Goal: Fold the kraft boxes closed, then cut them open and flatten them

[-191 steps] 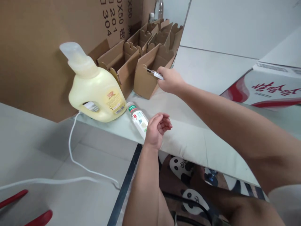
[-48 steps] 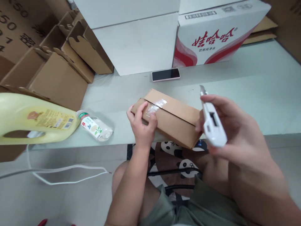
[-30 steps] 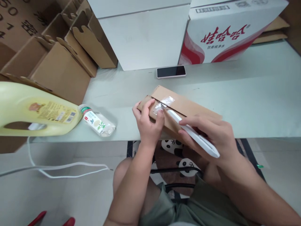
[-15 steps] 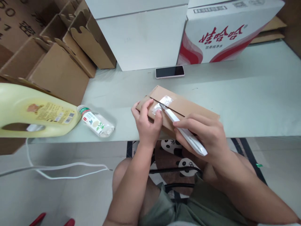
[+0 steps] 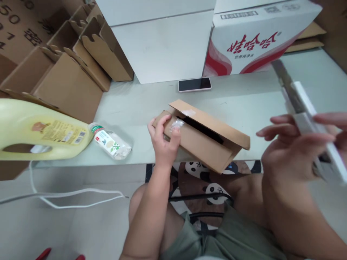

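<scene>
A small brown cardboard box [image 5: 200, 139] lies at a slant on the table's front edge. Its long flap [image 5: 214, 124] stands partly lifted, with a dark gap along the seam. Clear tape [image 5: 176, 125] clings to the near panel, split from the piece on the flap. My left hand [image 5: 165, 141] grips the box's left end, thumb on top beside the tape. Off to the right, my right hand [image 5: 300, 148] holds a white utility knife [image 5: 311, 122] in the air, its blade out and pointing up and away. The hand and knife are somewhat blurred.
A phone [image 5: 194, 84] lies beyond the box, before large white cartons [image 5: 165, 47]. On the left are a clear bottle [image 5: 111, 141], a yellow jug [image 5: 46, 130] and open cardboard boxes [image 5: 67, 86]. A white cable [image 5: 81, 189] hangs below the table edge [image 5: 135, 160].
My right hand has lifted the utility knife off the taped seam and swung it to the right. The tape has parted and the box flap has risen. My left hand still grips the box.
</scene>
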Demonstrator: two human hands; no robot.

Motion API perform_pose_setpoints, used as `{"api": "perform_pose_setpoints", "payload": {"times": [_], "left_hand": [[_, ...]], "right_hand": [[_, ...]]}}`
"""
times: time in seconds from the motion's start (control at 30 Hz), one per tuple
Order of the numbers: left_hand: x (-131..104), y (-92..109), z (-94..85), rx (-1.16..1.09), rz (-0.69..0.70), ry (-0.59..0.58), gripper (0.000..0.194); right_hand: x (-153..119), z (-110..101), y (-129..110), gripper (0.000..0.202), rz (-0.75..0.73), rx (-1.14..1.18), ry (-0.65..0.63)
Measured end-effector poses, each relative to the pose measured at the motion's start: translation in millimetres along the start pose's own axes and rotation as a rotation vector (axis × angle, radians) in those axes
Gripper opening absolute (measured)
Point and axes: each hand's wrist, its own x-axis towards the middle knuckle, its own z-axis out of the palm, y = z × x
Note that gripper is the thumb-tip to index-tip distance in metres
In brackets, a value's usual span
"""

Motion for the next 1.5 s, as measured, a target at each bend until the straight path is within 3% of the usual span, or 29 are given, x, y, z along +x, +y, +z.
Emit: {"api": "perform_pose_setpoints", "payload": {"times": [0.13, 0.3, 0.47, 0.57, 0.63, 0.73, 0.9, 1.03, 1.2, 1.33, 1.5], "left_hand": [[8, -11, -7.2, -0.033, -0.018, 0.024, 0.046], [16, -20, -15.7, -0.004, -0.117, 0.193, 0.047], [23, -30, -19.6, -0.151, -0.272, 0.286, 0.041], [24, -32, -19.4, -0.326, -0.414, 0.200, 0.042], [23, -30, -20.3, -0.474, -0.487, 0.073, 0.045], [20, -23, -23.8, -0.653, -0.525, -0.073, 0.053], [20, -25, -27.7, -0.613, -0.483, -0.075, 0.069], [21, -38, -25.4, -0.511, -0.562, -0.125, 0.065], [19, -31, -25.8, -0.577, -0.464, -0.177, 0.071], [17, -21, -26.2, -0.606, -0.327, -0.095, 0.079], [14, -36, -20.8, -0.501, -0.254, -0.046, 0.082]], "right_hand": [[25, 4, 35, 0.051, 0.072, -0.158, 0.023], [40, 15, 85, 0.064, 0.284, -0.341, 0.039], [36, 26, 96, 0.066, 0.328, -0.386, -0.092], [33, 29, 91, 0.055, 0.270, -0.413, -0.229], [31, 30, 87, 0.054, 0.206, -0.396, -0.316], [31, 27, 82, 0.055, 0.136, -0.261, -0.363], [32, 22, 75, 0.062, 0.069, 0.305, -0.234], [25, 29, 74, 0.077, 0.049, 0.605, -0.162], [22, 40, 75, 0.068, 0.090, 0.519, -0.068], [26, 39, 70, 0.059, 0.128, 0.430, 0.024], [27, 39, 65, 0.056, 0.139, 0.334, 0.129]]}}
